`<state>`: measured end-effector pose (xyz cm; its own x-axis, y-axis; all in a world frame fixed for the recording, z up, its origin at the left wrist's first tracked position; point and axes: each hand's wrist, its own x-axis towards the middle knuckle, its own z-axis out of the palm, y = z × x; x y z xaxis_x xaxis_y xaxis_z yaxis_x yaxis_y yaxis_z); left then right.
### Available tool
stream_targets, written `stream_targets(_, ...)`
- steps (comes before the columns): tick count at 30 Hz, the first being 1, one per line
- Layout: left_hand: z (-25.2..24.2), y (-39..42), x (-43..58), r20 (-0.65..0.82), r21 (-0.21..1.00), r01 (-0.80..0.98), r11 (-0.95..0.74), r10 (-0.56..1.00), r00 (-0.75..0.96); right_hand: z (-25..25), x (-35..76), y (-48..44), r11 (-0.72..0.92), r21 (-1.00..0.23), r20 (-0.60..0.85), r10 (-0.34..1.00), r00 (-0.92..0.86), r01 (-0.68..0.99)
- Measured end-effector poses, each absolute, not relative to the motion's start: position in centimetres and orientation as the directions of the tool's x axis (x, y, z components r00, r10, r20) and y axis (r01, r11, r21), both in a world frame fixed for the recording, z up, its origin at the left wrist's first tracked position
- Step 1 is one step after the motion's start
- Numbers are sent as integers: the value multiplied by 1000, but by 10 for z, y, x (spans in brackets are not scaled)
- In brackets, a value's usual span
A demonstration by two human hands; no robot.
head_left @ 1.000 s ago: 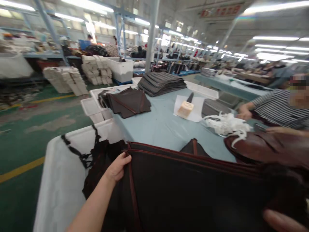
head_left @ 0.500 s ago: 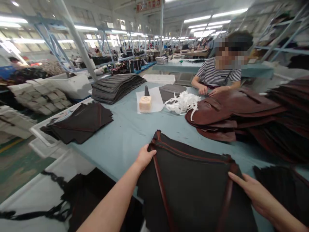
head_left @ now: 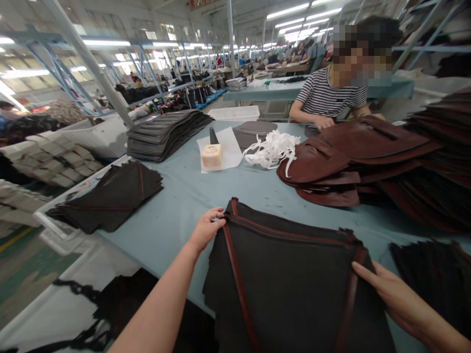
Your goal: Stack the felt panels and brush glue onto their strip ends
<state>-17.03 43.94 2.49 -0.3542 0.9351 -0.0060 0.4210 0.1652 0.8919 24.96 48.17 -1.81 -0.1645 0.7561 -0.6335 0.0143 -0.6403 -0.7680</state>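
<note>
In front of me lies a stack of dark fabric panels [head_left: 294,284] with reddish-brown trim strips and ragged edges. My left hand [head_left: 206,229] is at its upper left corner, thumb and fingertips closed on the edge. My right hand [head_left: 390,289] grips the right edge, its thumb lying on top near the brown strip and its other fingers mostly hidden beneath. The lower part of the stack runs out of view.
More dark panels [head_left: 110,196] lie at the table's left edge. Beyond are a cream block [head_left: 212,158] on white paper, white strips [head_left: 274,149], a grey stack [head_left: 165,135] and brown leather pieces [head_left: 353,157]. A co-worker [head_left: 331,93] sits opposite. White bins [head_left: 73,274] stand left.
My left hand has shifted slightly at the corner, its fingers now showing above the edge instead of tucked under. The right hand keeps its hold. The view has tilted down and turned slightly right.
</note>
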Motion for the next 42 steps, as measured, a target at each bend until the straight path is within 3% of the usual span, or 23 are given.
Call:
stream_targets(15,33,463,-181,-98,868,473,152,986,-137,-17,248,481,-583,-812,-576,793,-198,27)
stream_targets(19,25,467,-175,-81,847,497,190,969,-233,-19,250,481,-587,-809,-580,787,-209,31)
stream_targets(26,30,456,-148,111,841,524,137,903,-415,-19,248,482,-597,-802,-584,788,-194,-11)
stream_targets(30,50,445,-150,63,894,412,178,859,-508,-18,250,483,-619,-784,-597,772,-218,-46)
stream_targets(33,57,438,-157,-138,949,175,262,844,-518,-19,251,483,-642,-763,-609,752,-254,-73)
stream_targets(36,47,434,-157,-346,930,-66,362,799,-491,-20,252,482,-661,-745,-622,737,-264,-91)
stream_targets(42,27,438,-153,-360,933,-156,325,807,-468,-22,255,481,-714,-691,-671,691,-270,-110)
